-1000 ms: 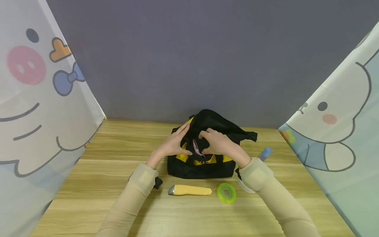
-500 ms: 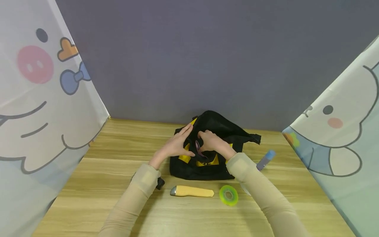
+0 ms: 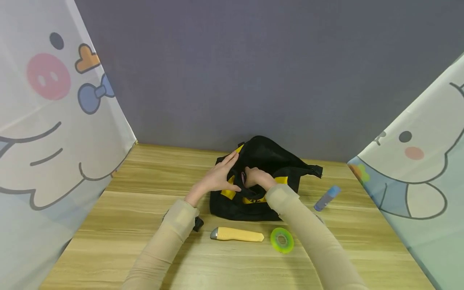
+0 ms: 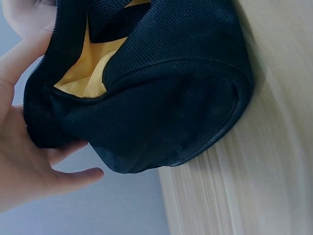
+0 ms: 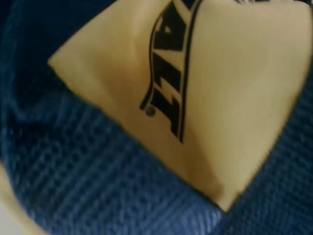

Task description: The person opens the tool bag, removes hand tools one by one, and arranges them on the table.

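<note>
A black bag (image 3: 235, 211) with yellow panels stands on the table, its zippered mouth gaping upward. My left hand (image 3: 219, 177) touches the left side of that mouth, fingers straight and thumb spread apart. Seen from the left wrist, the left hand (image 4: 24, 156) lies along the zippered edge, with some fingertips behind the fabric. My right hand (image 3: 258, 178) reaches down into the opening and holds a slim pink object (image 3: 243, 177); only a sliver of it shows. The right wrist view is filled by the bag's yellow panel (image 5: 234, 88) with black lettering.
In front of the bag lie a yellow utility knife (image 3: 237, 234) and a green roll of tape (image 3: 282, 240). A blue-capped glue stick (image 3: 327, 198) lies to the right. A small black item (image 3: 198, 224) shows beside the left sleeve. A grey panel (image 3: 232, 72) rises behind.
My right hand has moved down into the bag with the pink object, which is now mostly hidden. The left hand has stayed at the bag's mouth. The view has shifted slightly.
</note>
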Demonstrator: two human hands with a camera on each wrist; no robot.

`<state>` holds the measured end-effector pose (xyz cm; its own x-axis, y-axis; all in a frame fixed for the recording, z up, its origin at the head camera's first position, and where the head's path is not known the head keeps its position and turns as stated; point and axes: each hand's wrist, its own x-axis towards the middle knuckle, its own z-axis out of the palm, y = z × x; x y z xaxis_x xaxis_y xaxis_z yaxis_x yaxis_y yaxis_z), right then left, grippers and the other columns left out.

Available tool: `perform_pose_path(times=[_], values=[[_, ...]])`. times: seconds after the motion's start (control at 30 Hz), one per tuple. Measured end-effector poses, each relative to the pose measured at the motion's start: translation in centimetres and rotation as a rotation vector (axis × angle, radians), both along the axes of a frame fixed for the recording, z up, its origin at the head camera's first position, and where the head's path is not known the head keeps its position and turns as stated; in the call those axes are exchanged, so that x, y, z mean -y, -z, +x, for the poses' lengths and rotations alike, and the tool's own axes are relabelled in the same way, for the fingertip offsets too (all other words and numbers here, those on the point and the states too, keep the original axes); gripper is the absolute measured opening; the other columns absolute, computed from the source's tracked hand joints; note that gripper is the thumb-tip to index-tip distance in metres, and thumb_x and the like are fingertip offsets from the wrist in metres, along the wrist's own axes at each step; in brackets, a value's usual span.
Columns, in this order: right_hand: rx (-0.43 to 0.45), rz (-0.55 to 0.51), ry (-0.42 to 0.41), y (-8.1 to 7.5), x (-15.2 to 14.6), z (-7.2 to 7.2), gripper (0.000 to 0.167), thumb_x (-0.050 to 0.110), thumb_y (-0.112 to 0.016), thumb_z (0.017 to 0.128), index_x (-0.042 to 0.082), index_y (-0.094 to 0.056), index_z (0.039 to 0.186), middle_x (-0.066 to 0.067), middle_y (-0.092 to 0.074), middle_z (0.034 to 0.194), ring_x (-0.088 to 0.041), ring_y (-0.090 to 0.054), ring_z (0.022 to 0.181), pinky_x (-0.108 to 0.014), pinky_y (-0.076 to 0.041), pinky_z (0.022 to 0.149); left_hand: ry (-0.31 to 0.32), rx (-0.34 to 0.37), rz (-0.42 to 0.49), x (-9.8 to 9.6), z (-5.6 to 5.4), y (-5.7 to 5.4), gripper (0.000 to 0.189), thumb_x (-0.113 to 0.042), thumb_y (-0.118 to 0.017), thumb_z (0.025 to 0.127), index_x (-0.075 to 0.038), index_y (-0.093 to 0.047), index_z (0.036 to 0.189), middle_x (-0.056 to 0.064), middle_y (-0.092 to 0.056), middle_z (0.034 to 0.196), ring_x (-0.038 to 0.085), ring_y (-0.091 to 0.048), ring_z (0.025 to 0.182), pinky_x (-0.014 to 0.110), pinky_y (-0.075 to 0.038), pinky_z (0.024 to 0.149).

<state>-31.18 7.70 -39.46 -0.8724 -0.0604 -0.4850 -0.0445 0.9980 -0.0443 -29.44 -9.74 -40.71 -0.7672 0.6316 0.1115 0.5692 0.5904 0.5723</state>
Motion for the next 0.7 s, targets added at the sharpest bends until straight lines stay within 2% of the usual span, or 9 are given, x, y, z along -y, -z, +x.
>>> perform_pose_path(times=[0.23, 0.33, 0.37, 0.47, 0.57, 0.6, 0.7], values=[[0.097, 0.096, -0.041, 0.7, 0.1, -0.5, 0.071, 0.029, -0.061, 0.097, -0.001, -0.028, 0.152, -0.021, -0.045, 0.150, -0.031, -0.050, 0.133, -0.044, -0.040, 0.115, 0.004, 0.003, 0.001, -0.2, 0.0, -0.1, 0.116, -0.038, -0.083, 0.080, -0.013, -0.004, 0.161, 0.006, 0.001, 0.170, 0.039, -0.022, 0.152, 0.062, -0.021, 0.121], [0.122, 0.113, -0.044, 1.7, 0.1, -1.4, 0.076, 0.027, -0.062, 0.096, -0.001, -0.023, 0.154, -0.021, -0.043, 0.152, -0.032, -0.049, 0.133, -0.046, -0.040, 0.115, 0.002, 0.008, -0.004, -0.2, 0.1, -0.2, 0.116, -0.038, -0.083, 0.080, -0.013, -0.003, 0.161, 0.006, 0.001, 0.170, 0.039, -0.022, 0.152, 0.061, -0.022, 0.121], [0.124, 0.134, -0.062, 2.7, -0.2, -2.2, 0.079, 0.029, -0.063, 0.096, 0.000, -0.020, 0.155, -0.021, -0.043, 0.152, -0.032, -0.051, 0.131, -0.046, -0.042, 0.113, 0.002, 0.007, -0.005, -0.2, 0.1, -0.2, 0.116, -0.038, -0.083, 0.080, -0.013, -0.004, 0.161, 0.007, 0.000, 0.170, 0.040, -0.022, 0.152, 0.061, -0.023, 0.121], [0.131, 0.142, -0.048, 3.4, -0.2, -2.6, 0.083, 0.027, -0.064, 0.096, 0.003, -0.014, 0.158, -0.021, -0.041, 0.154, -0.033, -0.050, 0.132, -0.047, -0.042, 0.113, 0.001, 0.001, -0.004, -0.2, 0.1, -0.1, 0.116, -0.037, -0.083, 0.080, -0.012, -0.004, 0.161, 0.008, 0.000, 0.170, 0.042, -0.023, 0.151, 0.061, -0.027, 0.119], [0.113, 0.113, -0.016, 3.1, -0.1, -2.1, 0.083, 0.024, -0.064, 0.096, 0.005, -0.012, 0.159, -0.022, -0.042, 0.153, -0.033, -0.051, 0.131, -0.048, -0.043, 0.112, 0.004, -0.007, -0.005, -0.1, 0.1, -0.1, 0.116, -0.037, -0.083, 0.080, -0.011, -0.004, 0.161, 0.010, -0.001, 0.169, 0.042, -0.024, 0.150, 0.061, -0.028, 0.118], [0.106, 0.085, 0.009, 2.2, 0.2, -1.3, 0.082, 0.022, -0.064, 0.096, 0.005, -0.013, 0.159, -0.023, -0.043, 0.152, -0.034, -0.050, 0.132, -0.049, -0.042, 0.113, 0.004, -0.007, -0.004, -0.1, 0.2, -0.1, 0.116, -0.037, -0.083, 0.080, -0.011, -0.004, 0.161, 0.010, -0.001, 0.169, 0.042, -0.024, 0.150, 0.061, -0.027, 0.118], [0.076, 0.070, 0.013, 1.7, 0.2, -0.7, 0.081, 0.024, -0.064, 0.096, 0.006, -0.015, 0.158, -0.023, -0.049, 0.146, -0.033, -0.054, 0.127, -0.047, -0.044, 0.110, 0.005, -0.010, -0.004, -0.1, 0.2, -0.2, 0.116, -0.037, -0.083, 0.080, -0.010, -0.004, 0.161, 0.010, -0.001, 0.169, 0.041, -0.024, 0.150, 0.061, -0.026, 0.119]])
